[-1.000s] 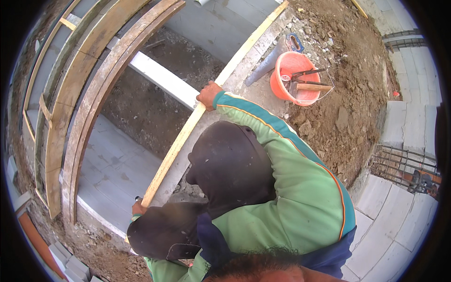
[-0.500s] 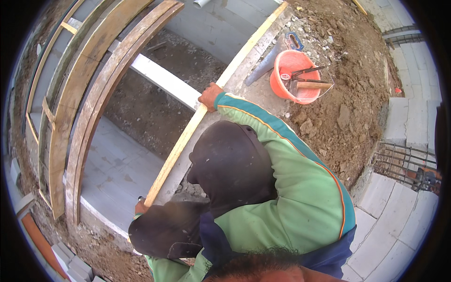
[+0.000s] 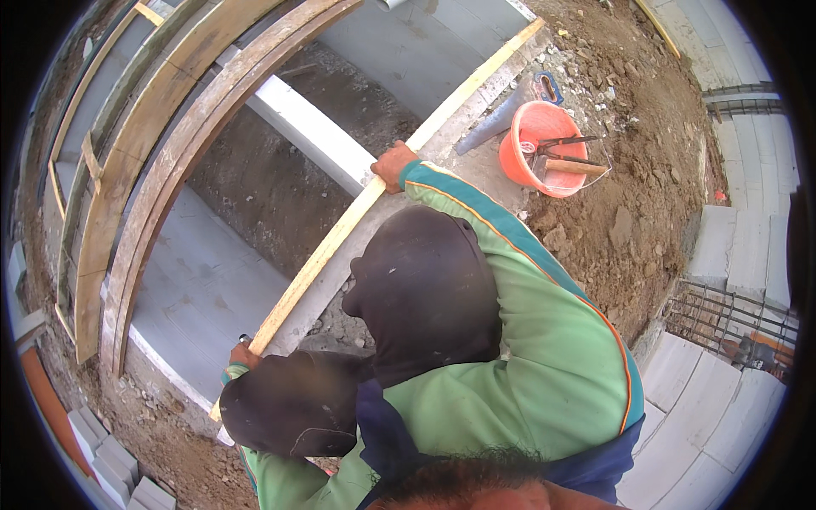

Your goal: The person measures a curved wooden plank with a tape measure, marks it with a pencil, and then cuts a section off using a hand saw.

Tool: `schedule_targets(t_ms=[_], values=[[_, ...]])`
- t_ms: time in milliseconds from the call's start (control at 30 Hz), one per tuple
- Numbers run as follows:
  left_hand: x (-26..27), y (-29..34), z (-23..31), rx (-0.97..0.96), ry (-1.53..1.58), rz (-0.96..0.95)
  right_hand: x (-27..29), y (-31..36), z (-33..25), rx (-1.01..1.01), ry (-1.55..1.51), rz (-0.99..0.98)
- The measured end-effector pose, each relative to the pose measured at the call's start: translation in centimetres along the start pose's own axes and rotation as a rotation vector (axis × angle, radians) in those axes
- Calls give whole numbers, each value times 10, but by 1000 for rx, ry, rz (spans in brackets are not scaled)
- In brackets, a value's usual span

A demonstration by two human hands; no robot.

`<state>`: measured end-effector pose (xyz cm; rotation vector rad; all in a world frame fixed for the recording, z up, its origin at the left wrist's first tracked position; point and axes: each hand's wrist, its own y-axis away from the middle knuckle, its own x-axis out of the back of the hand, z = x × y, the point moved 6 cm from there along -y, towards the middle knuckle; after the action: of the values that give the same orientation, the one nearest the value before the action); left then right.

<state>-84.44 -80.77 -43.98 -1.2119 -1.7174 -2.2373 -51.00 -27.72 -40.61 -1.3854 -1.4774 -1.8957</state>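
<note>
A long, pale wooden batten (image 3: pixel 327 255) lies slantwise along the top of a concrete wall edge. My right hand (image 3: pixel 393 166) is closed over its edge, next to the end of a white beam (image 3: pixel 314 136). Lower down, my left hand (image 3: pixel 244 355) is closed beside the same batten, partly hidden behind my dark-clothed knee (image 3: pixel 293 404). A small dark and silvery thing (image 3: pixel 245 339) sticks out at its fingers; I cannot make out its kind. My other knee (image 3: pixel 429 293) is bent close to the batten, below my right hand.
An orange bucket (image 3: pixel 514 157) with wooden-handled tools stands on the dirt, and a handsaw (image 3: pixel 501 115) lies beside it. Curved wooden boards (image 3: pixel 144 195) arch over the block-walled pit (image 3: pixel 246 200). Steel rebar (image 3: pixel 722 314) and pale blocks (image 3: pixel 688 365) lie at right.
The whole view has shifted slightly, with the bucket and my right hand appearing farther right. My left hand shows a little more beyond the knee. Both hands stay at the batten.
</note>
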Motion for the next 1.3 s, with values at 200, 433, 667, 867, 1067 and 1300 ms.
schedule_targets(t_ms=[200,433,667,867,1067,1300], values=[[7,4,-1,-21,-108,-50,7,-8,-8,32,43,32],[8,6,6,78,-113,-145,1,-13,-11,-3,68,-59],[9,34,21,35,-29,-95,13,-19,-19,53,142,-57],[21,9,28,-29,-81,75,-8,-9,11,14,10,-111],[-2,9,11,32,-60,142,-5,-16,6,51,19,-64],[-11,-4,15,66,-91,15,-9,-13,11,64,19,-23]])
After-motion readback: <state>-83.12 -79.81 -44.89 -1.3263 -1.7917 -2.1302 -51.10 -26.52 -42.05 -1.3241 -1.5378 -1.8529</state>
